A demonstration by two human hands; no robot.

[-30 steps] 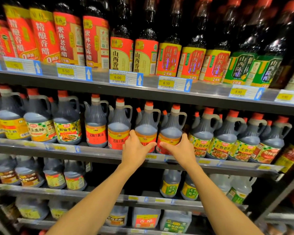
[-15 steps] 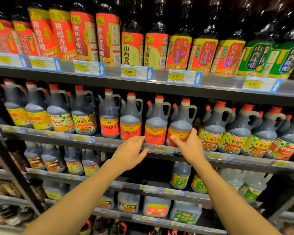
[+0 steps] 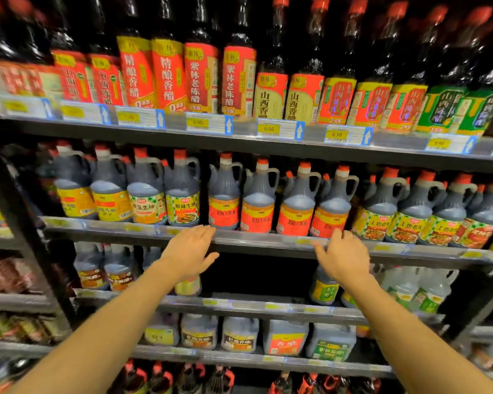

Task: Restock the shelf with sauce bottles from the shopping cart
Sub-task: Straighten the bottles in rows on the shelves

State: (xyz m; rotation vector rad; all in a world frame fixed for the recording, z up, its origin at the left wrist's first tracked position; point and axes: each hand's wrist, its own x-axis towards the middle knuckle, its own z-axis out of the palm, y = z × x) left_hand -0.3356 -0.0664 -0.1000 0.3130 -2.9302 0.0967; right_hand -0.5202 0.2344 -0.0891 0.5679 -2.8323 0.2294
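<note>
Both hands empty at the front lip of the middle shelf (image 3: 268,241). Left hand (image 3: 190,253) has its fingers spread and relaxed, holding nothing, fingertips at the shelf edge just below the red-label sauce bottles (image 3: 273,200); whether it touches the lip is hard to tell through the motion blur. Right hand (image 3: 342,255) has its fingers loosely bent, tips on or just at the shelf lip under the rightmost red-label jug, also holding nothing. Four red-label jugs stand upright in a tidy front row, side by side, handles to the right, more caps visible behind them, so this facing looks full as far as can be seen. To their left are the yellow-label jugs (image 3: 143,200), to their right the green-and-yellow-label jugs (image 3: 410,220), all upright. The top shelf's tall vinegar bottles (image 3: 205,75) are packed tight. The shelf below (image 3: 268,307) shows a dark gap in the middle between the bottles on its left and right, which may want stock. The shopping cart is not in view, so the bottles left in it cannot be counted. Judgement: one placement or tidy-up on the middle row reads as finished, and the next step is likely going to the cart for another bottle. Remaining amount unknown.
</note>
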